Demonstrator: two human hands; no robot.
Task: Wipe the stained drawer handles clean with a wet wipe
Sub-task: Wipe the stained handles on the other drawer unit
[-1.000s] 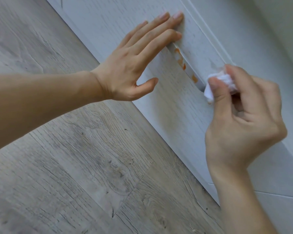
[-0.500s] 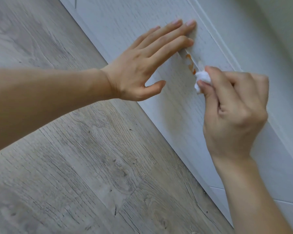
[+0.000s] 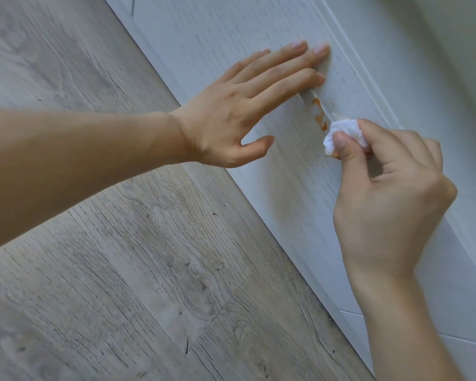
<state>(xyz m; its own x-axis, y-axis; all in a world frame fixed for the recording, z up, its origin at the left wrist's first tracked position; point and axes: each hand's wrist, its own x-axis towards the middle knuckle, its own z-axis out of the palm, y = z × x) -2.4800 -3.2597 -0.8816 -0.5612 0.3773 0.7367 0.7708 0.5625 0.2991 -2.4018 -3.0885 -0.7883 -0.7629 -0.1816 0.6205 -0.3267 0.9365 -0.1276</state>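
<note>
Grey wood-plank floor under both hands, white wood-grain drawer front ahead. Left hand lies flat and open on it, fingertips covering the slim white orange-stained handle. Right hand pinches a crumpled white wet wipe against that handle.

Two hands at a white drawer front: one left hand, one right hand. One handle, carrying several orange stains too smeared together to count. One wipe. One wood-look floor below.
</note>
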